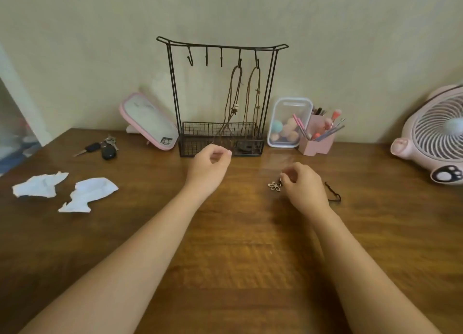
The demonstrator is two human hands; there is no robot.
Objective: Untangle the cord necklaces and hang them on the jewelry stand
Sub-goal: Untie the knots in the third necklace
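Observation:
A black wire jewelry stand (175, 88) stands at the back of the wooden table. Two brown cord necklaces (234, 95) (253, 95) hang from its two right hooks, and their lower ends drop into the stand's basket. The other hooks are bare. My left hand (209, 165) hovers just in front of the basket, fingers loosely curled, with nothing visible in it. My right hand (302, 183) rests on the table and pinches a dark cord necklace beside its flower pendant (274, 186). A loop of that cord (333, 194) shows to the right of the hand.
Keys (105, 148) and a pink case (147, 120) lie left of the stand. Two torn paper pieces (40, 184) (90, 193) sit at the left. A clear box of sponges (285, 123), a pink brush holder (317, 140) and a pink fan (436, 135) are on the right.

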